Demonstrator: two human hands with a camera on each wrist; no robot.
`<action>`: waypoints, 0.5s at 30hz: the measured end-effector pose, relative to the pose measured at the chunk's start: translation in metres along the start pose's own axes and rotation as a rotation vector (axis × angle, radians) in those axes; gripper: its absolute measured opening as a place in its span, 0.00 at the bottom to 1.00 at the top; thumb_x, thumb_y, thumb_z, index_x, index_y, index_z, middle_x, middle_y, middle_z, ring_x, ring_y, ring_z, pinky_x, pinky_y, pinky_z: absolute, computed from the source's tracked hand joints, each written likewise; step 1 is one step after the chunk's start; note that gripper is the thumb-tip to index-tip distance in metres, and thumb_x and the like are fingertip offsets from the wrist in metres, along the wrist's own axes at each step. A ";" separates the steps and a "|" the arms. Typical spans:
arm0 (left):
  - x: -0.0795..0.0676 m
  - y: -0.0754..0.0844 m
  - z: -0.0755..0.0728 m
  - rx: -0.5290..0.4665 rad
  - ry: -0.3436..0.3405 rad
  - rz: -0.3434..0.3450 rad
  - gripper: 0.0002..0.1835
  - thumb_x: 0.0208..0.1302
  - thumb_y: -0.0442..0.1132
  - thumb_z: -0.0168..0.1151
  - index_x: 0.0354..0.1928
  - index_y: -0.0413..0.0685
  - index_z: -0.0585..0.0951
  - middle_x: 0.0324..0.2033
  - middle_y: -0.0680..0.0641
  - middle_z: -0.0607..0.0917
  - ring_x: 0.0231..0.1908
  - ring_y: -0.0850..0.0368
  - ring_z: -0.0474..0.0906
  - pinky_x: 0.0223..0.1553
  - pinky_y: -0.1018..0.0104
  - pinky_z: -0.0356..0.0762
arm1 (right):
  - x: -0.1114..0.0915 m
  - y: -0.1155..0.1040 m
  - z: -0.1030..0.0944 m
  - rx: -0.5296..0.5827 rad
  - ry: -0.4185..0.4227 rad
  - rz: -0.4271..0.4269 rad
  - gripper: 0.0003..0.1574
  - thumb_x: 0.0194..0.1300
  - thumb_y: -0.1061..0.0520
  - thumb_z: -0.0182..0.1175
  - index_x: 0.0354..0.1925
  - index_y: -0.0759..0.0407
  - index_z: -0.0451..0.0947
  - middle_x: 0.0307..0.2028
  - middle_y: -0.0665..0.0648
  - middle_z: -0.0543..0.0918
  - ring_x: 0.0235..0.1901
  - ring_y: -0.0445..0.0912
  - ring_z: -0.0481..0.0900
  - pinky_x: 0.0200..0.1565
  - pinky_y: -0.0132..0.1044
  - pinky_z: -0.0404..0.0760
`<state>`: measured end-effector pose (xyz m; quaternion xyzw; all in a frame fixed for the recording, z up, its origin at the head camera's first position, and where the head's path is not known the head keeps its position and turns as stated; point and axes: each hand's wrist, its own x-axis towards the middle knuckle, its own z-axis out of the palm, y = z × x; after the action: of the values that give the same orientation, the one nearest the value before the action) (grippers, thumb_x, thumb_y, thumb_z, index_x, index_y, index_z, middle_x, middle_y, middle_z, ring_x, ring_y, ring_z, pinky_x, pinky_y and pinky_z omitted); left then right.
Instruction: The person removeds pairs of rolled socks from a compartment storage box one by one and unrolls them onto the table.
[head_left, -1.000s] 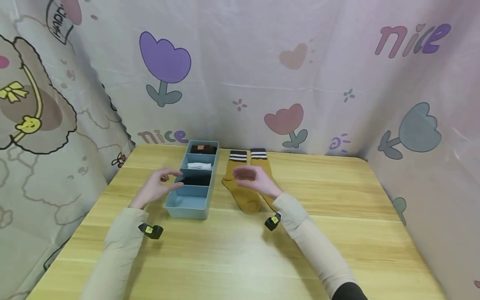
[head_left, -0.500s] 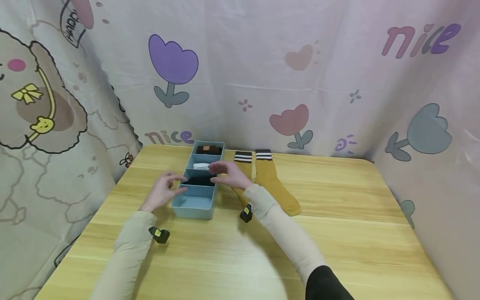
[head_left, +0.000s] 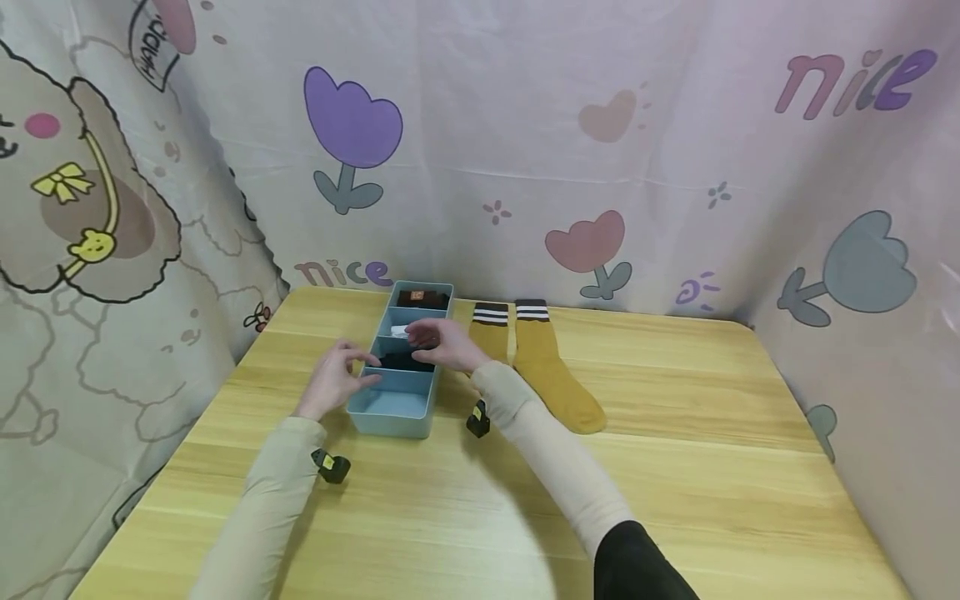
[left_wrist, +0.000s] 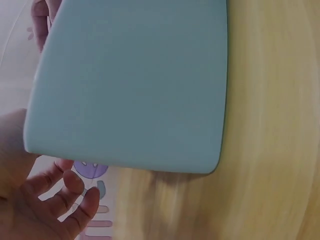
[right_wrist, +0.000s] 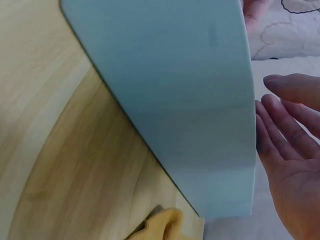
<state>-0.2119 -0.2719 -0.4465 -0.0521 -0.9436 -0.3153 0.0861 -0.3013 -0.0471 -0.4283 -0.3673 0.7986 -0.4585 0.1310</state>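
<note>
Wooden table (head_left: 720, 500); pale-blue box (head_left: 391, 424), long, smooth, four-compartmented; left hand (head_left: 335, 379), right hand (head_left: 450, 344), both loosely spread.

And here's pale printed cloth (head_left: 480, 150) hanging behind the wooden table (head_left: 690, 392), folding round at both sides, softly creased. A purple tulip (head_left: 353, 123) stands out left of centre, a pink one (head_left: 587, 242) lower down, a blue-grey one (head_left: 866, 262) over right, "nice" lettering (head_left: 852, 87) above it. Far left, a fluffy cartoon figure (head_left: 90, 200) wears a yellow bow (head_left: 63, 182). Light leaves a pale sheen (head_left: 480, 533) across the tabletop's light grain, and shadow gathers in the right-hand corner.
</note>
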 end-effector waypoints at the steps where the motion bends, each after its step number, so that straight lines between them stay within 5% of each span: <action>1: 0.000 -0.001 0.001 -0.015 0.003 -0.001 0.10 0.55 0.36 0.76 0.40 0.43 0.89 0.44 0.38 0.79 0.34 0.50 0.69 0.35 0.64 0.63 | 0.001 0.000 0.000 -0.006 -0.003 0.005 0.27 0.64 0.67 0.65 0.61 0.68 0.75 0.54 0.66 0.84 0.54 0.55 0.83 0.58 0.37 0.81; 15: 0.001 -0.005 0.002 -0.116 -0.042 -0.013 0.09 0.58 0.37 0.74 0.39 0.42 0.89 0.41 0.38 0.79 0.36 0.49 0.72 0.38 0.64 0.68 | 0.015 -0.006 0.007 -0.092 -0.086 0.063 0.29 0.66 0.66 0.64 0.65 0.63 0.73 0.57 0.62 0.84 0.58 0.53 0.82 0.61 0.40 0.81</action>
<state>-0.2136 -0.2749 -0.4509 -0.0575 -0.9258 -0.3686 0.0611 -0.3054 -0.0644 -0.4253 -0.3672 0.8236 -0.4006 0.1626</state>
